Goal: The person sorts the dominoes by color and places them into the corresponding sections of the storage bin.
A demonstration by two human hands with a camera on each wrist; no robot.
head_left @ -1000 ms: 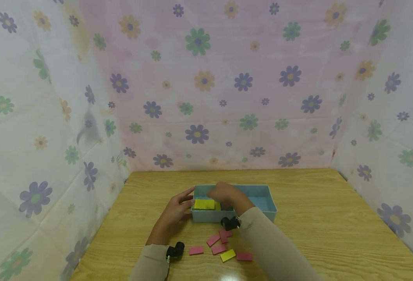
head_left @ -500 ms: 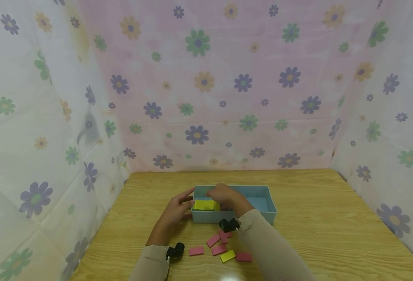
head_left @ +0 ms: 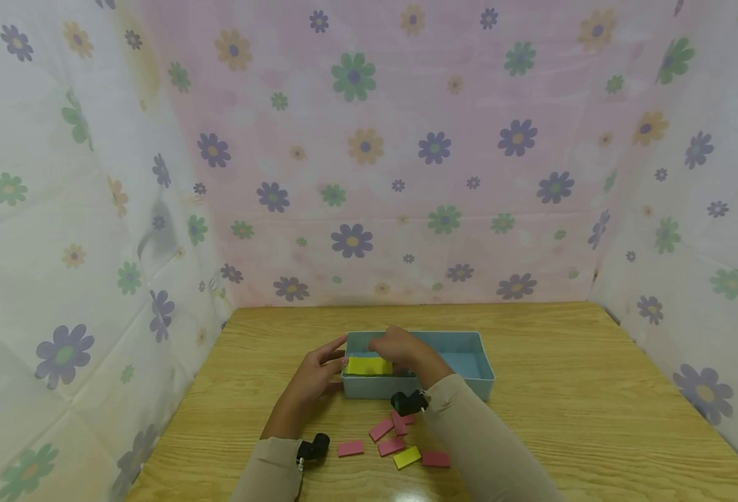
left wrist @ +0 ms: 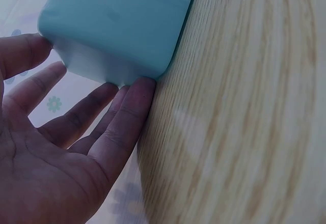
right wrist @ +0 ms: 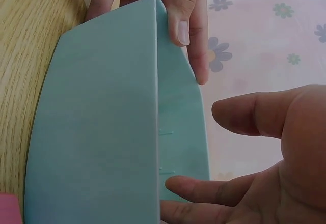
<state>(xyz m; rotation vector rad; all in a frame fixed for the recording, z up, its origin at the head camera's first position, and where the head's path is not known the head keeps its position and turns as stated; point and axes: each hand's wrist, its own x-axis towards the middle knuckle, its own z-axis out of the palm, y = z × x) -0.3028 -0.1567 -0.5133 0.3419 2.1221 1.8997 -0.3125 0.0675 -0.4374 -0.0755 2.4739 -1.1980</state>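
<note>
A light blue plastic box (head_left: 463,386) stands lengthwise on the wooden table. Against its left end wall rest the extended, spread fingertips of my left hand (head_left: 309,376); the right wrist view shows that hand's thumb (right wrist: 182,25) at the rim. Yellow domino tiles (head_left: 369,366) lie in a row in the left front part of the box. My right hand (head_left: 403,348) reaches down into the box beside the right end of this row. Its thumb and fingers are apart in the right wrist view, with nothing seen between them; the yellow tiles are hidden there by the front wall.
In front of the box lie several loose pink domino tiles (head_left: 351,448) and one yellow tile (head_left: 408,458). Flower-patterned cloth (head_left: 406,209) hangs behind and on both sides of the table (head_left: 550,390).
Inside the box, the rightmost yellow piece now lines up with the rest as one longer row. The right hand has shifted very slightly left; the left hand and box stay put.
</note>
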